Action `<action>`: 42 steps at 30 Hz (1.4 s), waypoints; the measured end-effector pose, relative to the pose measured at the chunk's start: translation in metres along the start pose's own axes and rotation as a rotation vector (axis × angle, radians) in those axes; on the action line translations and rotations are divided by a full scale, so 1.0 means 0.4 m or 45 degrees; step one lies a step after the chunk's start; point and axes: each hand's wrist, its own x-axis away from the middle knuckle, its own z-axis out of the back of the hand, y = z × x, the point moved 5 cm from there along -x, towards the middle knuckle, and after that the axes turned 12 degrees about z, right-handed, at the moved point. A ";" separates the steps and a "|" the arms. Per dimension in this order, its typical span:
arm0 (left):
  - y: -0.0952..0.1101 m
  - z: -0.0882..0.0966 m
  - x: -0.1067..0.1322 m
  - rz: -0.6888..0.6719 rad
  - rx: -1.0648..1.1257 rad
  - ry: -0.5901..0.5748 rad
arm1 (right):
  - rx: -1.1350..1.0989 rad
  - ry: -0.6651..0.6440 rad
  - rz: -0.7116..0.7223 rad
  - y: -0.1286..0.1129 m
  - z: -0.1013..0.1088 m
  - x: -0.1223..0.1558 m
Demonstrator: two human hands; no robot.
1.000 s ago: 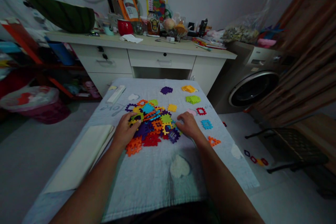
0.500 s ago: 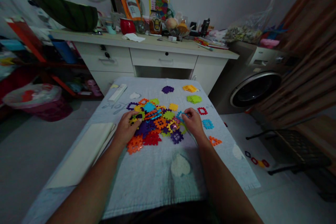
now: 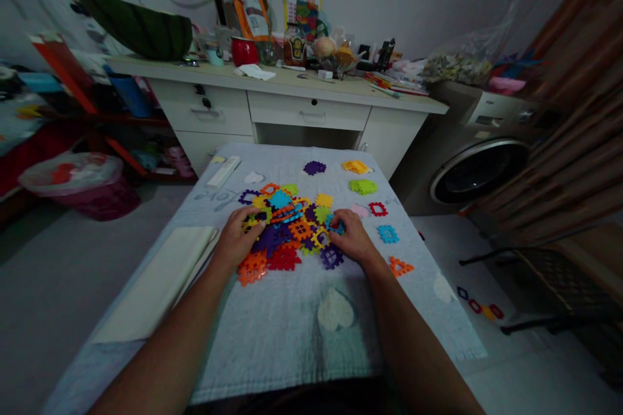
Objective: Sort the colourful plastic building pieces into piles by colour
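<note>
A heap of colourful plastic interlocking tiles [image 3: 300, 229] with notched edges lies mid-table. At the heap's left edge, my left hand [image 3: 237, 237] is closed, thumb and fingers around a yellow-green interlocking tile [image 3: 263, 214]. My right hand [image 3: 352, 237] pinches a blue interlocking tile [image 3: 335, 225] at the heap's right side, its fingers partly covering it. Just below that hand a purple window tile [image 3: 331, 257] rests on the cloth. Orange tiles [image 3: 252, 267] and red tiles [image 3: 285, 257] form the heap's near edge.
Apart from the heap sit purple tiles [image 3: 315, 168], yellow tiles [image 3: 355, 166], green tiles [image 3: 363, 187], a red square frame [image 3: 378, 209], a blue square frame [image 3: 388, 233] and an orange triangle [image 3: 400, 266]. Folded white cloth [image 3: 156, 285] lies left; a cluttered desk [image 3: 214, 104] stands behind.
My right hand has moved left and slightly nearer me with the blue interlocking tile, closer to the heap. My left hand stays at the heap's left edge. The view has shifted slightly.
</note>
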 end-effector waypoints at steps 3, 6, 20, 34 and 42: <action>0.002 0.002 0.000 0.005 -0.023 -0.006 | 0.054 0.005 -0.119 0.011 0.001 0.005; 0.005 0.003 0.001 -0.004 -0.053 -0.014 | 0.076 0.001 -0.155 0.017 -0.004 0.006; 0.010 0.002 -0.002 -0.044 -0.032 -0.008 | 0.537 0.083 -0.719 0.216 0.301 0.170; 0.007 0.002 -0.004 -0.051 -0.021 -0.021 | 0.430 0.057 -0.611 0.205 0.262 0.142; 0.003 0.002 -0.003 -0.050 -0.041 -0.042 | 0.283 -0.376 -0.156 0.047 0.073 -0.063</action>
